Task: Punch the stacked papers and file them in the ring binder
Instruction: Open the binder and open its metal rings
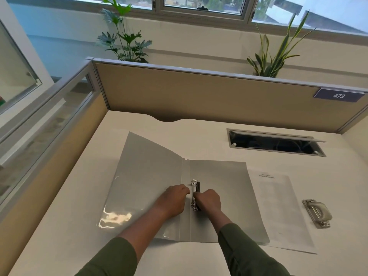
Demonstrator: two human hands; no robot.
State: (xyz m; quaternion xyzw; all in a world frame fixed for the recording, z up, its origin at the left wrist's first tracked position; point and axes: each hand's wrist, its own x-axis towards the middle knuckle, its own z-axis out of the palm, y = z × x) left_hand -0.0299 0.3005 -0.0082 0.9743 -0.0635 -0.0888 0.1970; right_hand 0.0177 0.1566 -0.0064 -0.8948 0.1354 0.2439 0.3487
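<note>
Metal ring mechanism [194, 194] half-hidden by hands [191, 200].

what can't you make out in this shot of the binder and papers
Head view only:
- Ring mechanism: the left hand and right hand cover its middle; rings open or closed unclear.
- Papers: print too small; left edge under the binder cover.
- Hole punch: unclear whether used.

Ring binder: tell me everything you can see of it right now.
The ring binder is grey, glossy plastic, lying open and flat on the white desk. Its left cover catches glare. A metal ring mechanism sits just right of the spine. Both hands are at it: left hand on the spine side, right hand gripping the rings. Its right cover overlaps the stacked papers.
</note>
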